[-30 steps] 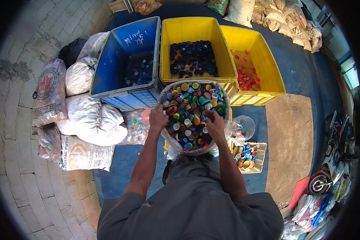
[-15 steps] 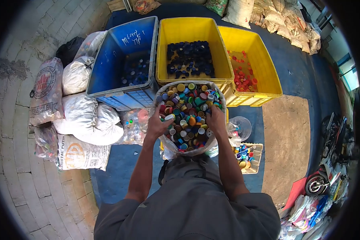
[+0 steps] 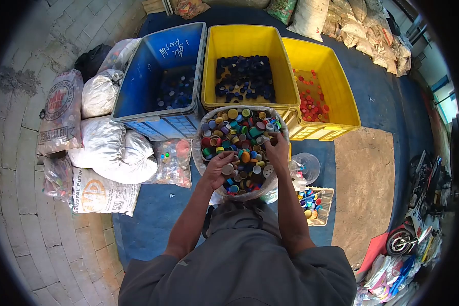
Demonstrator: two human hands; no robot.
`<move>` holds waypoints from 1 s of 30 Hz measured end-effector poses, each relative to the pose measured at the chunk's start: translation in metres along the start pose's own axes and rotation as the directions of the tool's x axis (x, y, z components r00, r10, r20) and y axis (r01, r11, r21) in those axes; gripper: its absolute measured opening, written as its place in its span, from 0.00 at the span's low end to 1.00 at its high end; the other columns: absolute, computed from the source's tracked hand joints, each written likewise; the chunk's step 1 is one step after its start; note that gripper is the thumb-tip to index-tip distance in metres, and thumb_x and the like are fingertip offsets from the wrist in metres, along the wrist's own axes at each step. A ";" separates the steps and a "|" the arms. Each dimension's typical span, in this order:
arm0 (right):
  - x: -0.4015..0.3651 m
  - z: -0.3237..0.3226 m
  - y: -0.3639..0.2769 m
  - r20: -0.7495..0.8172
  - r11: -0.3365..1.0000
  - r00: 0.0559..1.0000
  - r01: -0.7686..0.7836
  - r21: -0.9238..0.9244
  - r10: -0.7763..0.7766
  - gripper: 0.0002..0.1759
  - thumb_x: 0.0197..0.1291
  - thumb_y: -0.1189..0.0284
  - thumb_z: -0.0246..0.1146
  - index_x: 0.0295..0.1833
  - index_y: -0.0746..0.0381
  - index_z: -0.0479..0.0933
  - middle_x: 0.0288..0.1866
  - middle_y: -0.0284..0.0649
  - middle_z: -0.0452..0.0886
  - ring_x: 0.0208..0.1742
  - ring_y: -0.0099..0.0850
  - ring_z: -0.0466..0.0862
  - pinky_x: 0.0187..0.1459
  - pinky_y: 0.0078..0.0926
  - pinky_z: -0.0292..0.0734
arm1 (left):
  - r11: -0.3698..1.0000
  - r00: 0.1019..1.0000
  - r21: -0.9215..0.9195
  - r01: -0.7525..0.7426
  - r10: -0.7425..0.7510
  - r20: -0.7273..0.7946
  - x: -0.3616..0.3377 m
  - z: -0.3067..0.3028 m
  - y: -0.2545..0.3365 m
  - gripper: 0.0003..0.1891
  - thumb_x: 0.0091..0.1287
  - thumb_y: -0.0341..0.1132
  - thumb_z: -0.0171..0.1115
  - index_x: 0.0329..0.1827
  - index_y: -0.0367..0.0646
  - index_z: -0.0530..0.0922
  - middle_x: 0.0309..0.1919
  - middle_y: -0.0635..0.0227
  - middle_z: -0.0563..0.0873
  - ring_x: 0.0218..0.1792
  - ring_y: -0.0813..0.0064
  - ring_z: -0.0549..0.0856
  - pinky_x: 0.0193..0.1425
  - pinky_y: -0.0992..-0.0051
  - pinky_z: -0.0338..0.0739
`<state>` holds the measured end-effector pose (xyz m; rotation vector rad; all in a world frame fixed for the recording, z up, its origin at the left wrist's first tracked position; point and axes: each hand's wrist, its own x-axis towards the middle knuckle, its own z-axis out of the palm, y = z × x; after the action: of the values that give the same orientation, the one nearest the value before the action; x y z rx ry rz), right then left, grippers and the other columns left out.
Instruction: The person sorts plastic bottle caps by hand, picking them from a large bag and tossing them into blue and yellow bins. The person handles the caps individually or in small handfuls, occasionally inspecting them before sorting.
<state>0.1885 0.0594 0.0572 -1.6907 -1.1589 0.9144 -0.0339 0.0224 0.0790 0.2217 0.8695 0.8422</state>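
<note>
An open sack [image 3: 198,153] full of mixed coloured bottle caps [image 3: 239,133] stands in front of me. My left hand [image 3: 217,169] is turned palm up over the caps at the sack's near left, fingers curled around a few caps. My right hand [image 3: 277,149] rests on the caps at the right side, fingertips pinching among them. Behind the sack stand a blue crate [image 3: 137,92] with dark blue caps, a yellow crate [image 3: 239,38] with dark caps, and a second yellow crate [image 3: 336,86] with red caps.
White and printed sacks [image 3: 104,148] are piled at the left on the paving. A clear bag of caps [image 3: 172,162] lies by the blue crate. A small basket of caps [image 3: 315,200] and a clear container [image 3: 308,164] sit at the right. A motorbike [image 3: 410,229] is parked far right.
My left hand has moved from the sack's left rim inward over the caps and turned palm up with caps in it. The right hand has shifted slightly up the right side.
</note>
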 end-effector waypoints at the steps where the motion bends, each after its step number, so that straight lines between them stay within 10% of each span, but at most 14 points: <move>1: -0.002 -0.006 0.004 -0.007 0.983 0.999 -0.040 0.180 0.042 0.10 0.56 0.77 0.59 0.44 0.67 0.76 0.39 0.45 0.82 0.40 0.38 0.84 0.44 0.37 0.80 | 0.999 1.000 0.054 0.003 -0.003 -0.008 0.003 0.013 0.003 0.08 0.68 0.38 0.64 0.44 0.45 0.81 0.33 0.71 0.82 0.27 0.81 0.80 0.26 0.82 0.76; 4: -0.018 -0.026 0.007 0.078 0.658 0.981 -0.178 0.732 0.178 0.09 0.57 0.77 0.55 0.43 0.66 0.75 0.38 0.43 0.78 0.40 0.38 0.82 0.47 0.38 0.81 | 0.820 0.972 0.536 -0.202 0.236 0.005 0.051 0.012 -0.011 0.08 0.68 0.34 0.64 0.47 0.43 0.84 0.30 0.71 0.85 0.25 0.81 0.82 0.24 0.80 0.74; 6: -0.028 -0.037 0.004 0.159 0.379 0.952 -0.252 0.890 0.260 0.07 0.60 0.74 0.54 0.42 0.64 0.72 0.35 0.40 0.75 0.41 0.36 0.79 0.47 0.37 0.79 | 0.408 0.877 0.862 -0.302 0.472 0.084 0.084 0.022 -0.017 0.10 0.64 0.36 0.66 0.44 0.41 0.85 0.31 0.65 0.87 0.31 0.73 0.87 0.28 0.73 0.78; 9: -0.042 -0.041 0.013 0.117 0.360 0.956 -0.213 0.908 0.268 0.05 0.61 0.72 0.55 0.40 0.62 0.72 0.36 0.36 0.75 0.38 0.28 0.79 0.40 0.29 0.78 | 0.056 0.821 0.963 -0.262 0.538 0.192 0.111 0.042 -0.023 0.16 0.60 0.39 0.68 0.45 0.38 0.85 0.38 0.59 0.88 0.40 0.57 0.88 0.47 0.62 0.81; 13: -0.052 -0.046 0.016 0.137 0.448 0.962 -0.232 0.863 0.235 0.04 0.64 0.71 0.57 0.37 0.58 0.71 0.28 0.32 0.71 0.29 0.24 0.74 0.33 0.25 0.72 | -0.193 0.860 0.980 -0.045 0.492 0.136 0.120 0.071 -0.027 0.17 0.60 0.43 0.70 0.45 0.40 0.84 0.37 0.51 0.87 0.42 0.50 0.86 0.46 0.56 0.81; 21: -0.048 -0.039 0.004 0.259 0.554 0.904 -0.416 0.721 0.341 0.05 0.63 0.73 0.63 0.41 0.59 0.73 0.27 0.28 0.72 0.24 0.18 0.71 0.20 0.17 0.64 | -0.052 0.845 0.995 -0.081 0.526 0.096 0.122 0.071 -0.027 0.15 0.56 0.38 0.72 0.42 0.38 0.82 0.37 0.54 0.88 0.42 0.54 0.87 0.44 0.59 0.81; 23: -0.036 -0.029 0.013 0.069 0.907 0.980 -0.197 0.372 0.184 0.06 0.61 0.74 0.64 0.41 0.63 0.75 0.30 0.34 0.77 0.26 0.25 0.76 0.24 0.23 0.70 | 0.053 0.868 0.991 -0.123 0.489 0.081 0.110 0.067 -0.021 0.16 0.56 0.37 0.71 0.43 0.37 0.82 0.36 0.57 0.88 0.40 0.56 0.87 0.44 0.60 0.80; 26: -0.009 -0.014 0.028 -0.033 0.984 0.991 0.128 -0.125 -0.133 0.08 0.57 0.75 0.65 0.41 0.66 0.76 0.35 0.44 0.82 0.33 0.38 0.82 0.33 0.33 0.76 | 0.093 0.752 0.941 -0.324 0.630 0.197 0.120 0.038 -0.026 0.13 0.58 0.35 0.68 0.43 0.38 0.83 0.33 0.62 0.88 0.35 0.65 0.87 0.37 0.66 0.80; 30: 0.011 0.000 0.016 0.052 0.887 0.962 0.267 -0.377 -0.268 0.09 0.53 0.78 0.61 0.41 0.67 0.75 0.41 0.55 0.81 0.44 0.55 0.82 0.45 0.48 0.77 | 0.800 0.940 0.550 -0.240 0.333 -0.074 0.074 0.039 -0.003 0.08 0.65 0.32 0.58 0.42 0.42 0.83 0.30 0.71 0.83 0.27 0.82 0.81 0.29 0.80 0.77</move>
<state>0.1968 0.0669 0.0415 -1.7683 -1.6040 0.5369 0.0236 0.0805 0.0596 0.8038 1.2446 0.8923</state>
